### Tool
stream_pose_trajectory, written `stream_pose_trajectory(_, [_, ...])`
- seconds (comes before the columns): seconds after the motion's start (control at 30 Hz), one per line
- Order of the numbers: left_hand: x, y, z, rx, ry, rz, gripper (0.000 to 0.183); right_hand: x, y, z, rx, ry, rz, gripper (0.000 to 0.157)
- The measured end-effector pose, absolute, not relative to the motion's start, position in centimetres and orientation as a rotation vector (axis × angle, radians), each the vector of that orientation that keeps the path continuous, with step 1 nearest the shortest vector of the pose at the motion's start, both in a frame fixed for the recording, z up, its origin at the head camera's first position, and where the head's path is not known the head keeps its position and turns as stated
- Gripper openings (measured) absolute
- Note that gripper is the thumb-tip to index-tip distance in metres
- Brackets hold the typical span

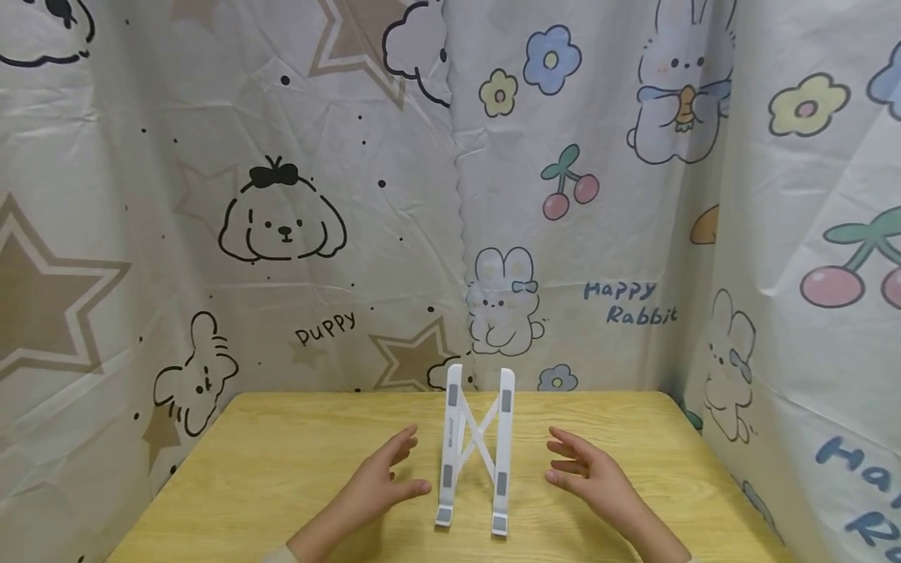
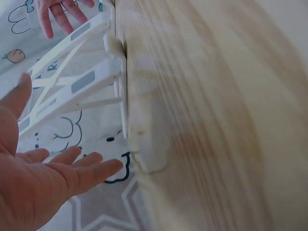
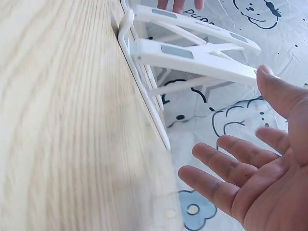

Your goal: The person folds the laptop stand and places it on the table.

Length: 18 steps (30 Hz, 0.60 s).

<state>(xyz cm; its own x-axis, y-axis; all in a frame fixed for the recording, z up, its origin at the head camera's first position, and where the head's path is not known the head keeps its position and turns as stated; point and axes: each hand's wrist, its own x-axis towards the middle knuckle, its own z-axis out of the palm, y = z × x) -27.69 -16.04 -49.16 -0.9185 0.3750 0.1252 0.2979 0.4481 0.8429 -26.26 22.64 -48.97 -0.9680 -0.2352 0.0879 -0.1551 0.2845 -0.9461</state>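
A white folding laptop stand with grey pads stands unfolded on the wooden table, its two arms sloping up and joined by a cross brace. My left hand is held just left of it, palm toward the stand, fingers extended and apart from it. On the other side, my right hand mirrors this, with loosely extended fingers and nothing in them. Both wrist views show the same stand beside an unfolded palm, the left hand in one and the right hand in the other.
The light wooden table reaches back to a cream curtain printed with puppies, rabbits, stars and cherries. More of this cloth hangs along the right side, close to the table's edge.
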Motion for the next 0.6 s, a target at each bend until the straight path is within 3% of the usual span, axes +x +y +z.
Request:
stream_pose_trajectory(0.37, [-29.1,-13.5,-49.3,0.513,2.350,1.836,0.060,-26.9,20.4,-49.9,-0.288,2.350,-1.919,0.071])
stream_pose_trajectory(0.6, [-29.7,-12.2,-49.5,0.385,2.278,1.883,0.053,-27.3,18.7,-50.4,-0.247,2.274,-1.956,0.066])
